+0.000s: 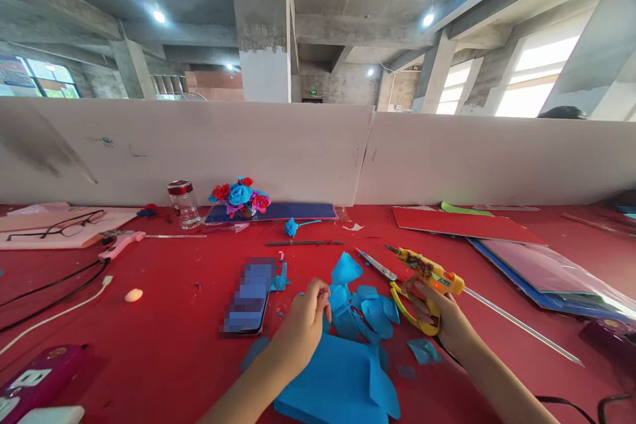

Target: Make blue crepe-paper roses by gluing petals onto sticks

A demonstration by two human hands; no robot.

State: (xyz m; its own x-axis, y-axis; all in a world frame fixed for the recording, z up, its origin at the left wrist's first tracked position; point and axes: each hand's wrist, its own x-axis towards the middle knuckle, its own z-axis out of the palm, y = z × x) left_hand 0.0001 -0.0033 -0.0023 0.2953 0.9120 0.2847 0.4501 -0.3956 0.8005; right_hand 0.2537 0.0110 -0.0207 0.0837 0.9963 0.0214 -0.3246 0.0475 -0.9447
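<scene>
- On the red desk [163, 318], just to the right of the phone [248, 298], our left hand [303, 324] rests with its fingers [320, 295] pinched together. What they hold is too small for us to name.
- Further right of the phone, our right hand [440, 315] is wrapped around the handle of the yellow glue gun [432, 275], with the fingers closed fully on it.
- The long axis of the glue gun runs from near right to far left. Its nozzle points toward the phone side but ends beyond and to the right of the left fingertips, well apart from them.
- Between the two hands, right of the phone, lies a pile of blue petals [370, 311]. The left fingertips are just beside it and the right hand is at its other edge, so both hands are near.
- Nearer to us than the phone lies a blue paper sheet [338, 377], partly covered by the left wrist and cut off by the lower edge.
- The scissors [377, 266] lie right of the phone; their yellow handles are half hidden under the right hand.
- A long clear stick [521, 326] runs from the back of the glue gun, away from the phone. We cannot tell if it sits inside the gun.
</scene>
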